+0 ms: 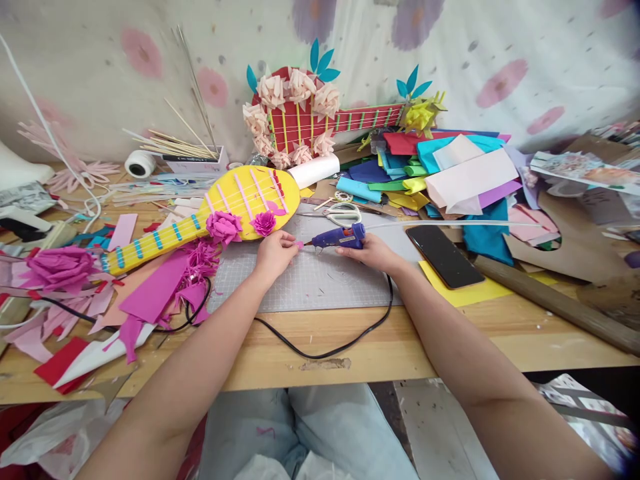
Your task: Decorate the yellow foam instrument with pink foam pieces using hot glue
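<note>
Seen from the head camera, the right hand (373,251) grips a blue glue gun (339,237) mid-tabletop on a grey cutting mat (320,283), its nozzle pointing at a small pink paper piece (299,245) pinched by the left hand (274,253). The paper looks light, soft and easily crushed, best held by its edge, away from the nozzle. A yellow paper guitar (235,207) lies just beyond the mat's far left corner.

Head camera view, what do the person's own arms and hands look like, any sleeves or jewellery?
Both forearms are bare to the frame's edge, with no sleeves showing. The left hand and right hand wear no gloves, and no watch, bracelet or ring is visible. Nails are too small to judge.
</note>
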Demonstrator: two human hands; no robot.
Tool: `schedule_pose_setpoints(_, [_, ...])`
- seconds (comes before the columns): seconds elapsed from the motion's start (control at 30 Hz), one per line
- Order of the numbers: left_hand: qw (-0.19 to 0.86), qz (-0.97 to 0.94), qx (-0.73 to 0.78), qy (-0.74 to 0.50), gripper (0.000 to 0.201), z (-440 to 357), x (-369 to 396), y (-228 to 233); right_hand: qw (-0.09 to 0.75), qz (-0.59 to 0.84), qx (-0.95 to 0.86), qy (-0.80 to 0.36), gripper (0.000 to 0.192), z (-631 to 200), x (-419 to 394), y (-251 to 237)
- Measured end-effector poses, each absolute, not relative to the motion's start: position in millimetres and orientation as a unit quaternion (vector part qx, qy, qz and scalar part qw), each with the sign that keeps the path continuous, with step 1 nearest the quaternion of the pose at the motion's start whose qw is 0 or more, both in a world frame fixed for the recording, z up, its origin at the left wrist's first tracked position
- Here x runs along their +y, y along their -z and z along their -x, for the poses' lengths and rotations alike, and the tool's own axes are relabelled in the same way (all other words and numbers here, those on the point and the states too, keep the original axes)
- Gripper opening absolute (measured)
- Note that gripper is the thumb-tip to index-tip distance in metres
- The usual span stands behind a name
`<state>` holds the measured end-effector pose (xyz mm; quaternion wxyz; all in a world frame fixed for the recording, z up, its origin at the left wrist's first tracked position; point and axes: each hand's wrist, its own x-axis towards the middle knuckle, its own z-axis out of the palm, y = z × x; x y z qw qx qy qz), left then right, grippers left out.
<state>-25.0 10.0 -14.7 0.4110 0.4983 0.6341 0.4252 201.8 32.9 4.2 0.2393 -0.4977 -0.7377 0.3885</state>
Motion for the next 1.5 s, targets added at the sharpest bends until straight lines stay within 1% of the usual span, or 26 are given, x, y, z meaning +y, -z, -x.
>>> schedule_pose_setpoints(0.13, [0.413,-0.494,0.634,-0.428,0.019,25,10,14,0.243,0.48,-0.753,-0.378,0.037,-201,35,0])
schedule_pose_setpoints(0.37, [0.426,-0.481,0.63,-0.436,0.022,25,11,16,0.224,0.482,-0.761,-0.371,0.038,-201,34,-2])
schedule_pose_setpoints(0.5, [0.429,-0.479,0.628,-0.439,0.021,25,12,16,0.232,0.473,-0.762,-0.376,0.04,-200,32,-4])
schedule_pose_setpoints(0.67, [0.438,-0.471,0.625,-0.443,0.025,25,12,16,0.237,0.474,-0.765,-0.367,0.041,-199,32,-3])
schedule_pose_setpoints(0.87, [0.433,-0.477,0.628,-0.437,0.021,25,11,15,0.256,0.468,-0.757,-0.377,0.039,-199,34,0])
schedule_pose_setpoints(1.1, [0.424,-0.492,0.628,-0.429,0.02,25,11,16,0.259,0.475,-0.756,-0.369,0.037,-198,35,0])
schedule_pose_setpoints(1.3, [0.409,-0.515,0.622,-0.424,0.029,26,10,19,0.247,0.513,-0.742,-0.354,0.032,-197,35,0])
schedule_pose_setpoints(1.43, [0.396,-0.538,0.609,-0.428,0.025,25,6,18,0.27,0.559,-0.719,-0.312,0.035,-202,41,5])
schedule_pose_setpoints(1.5, [0.405,-0.529,0.6,-0.442,0.022,23,5,17,0.29,0.567,-0.719,-0.28,0.038,-208,47,9])
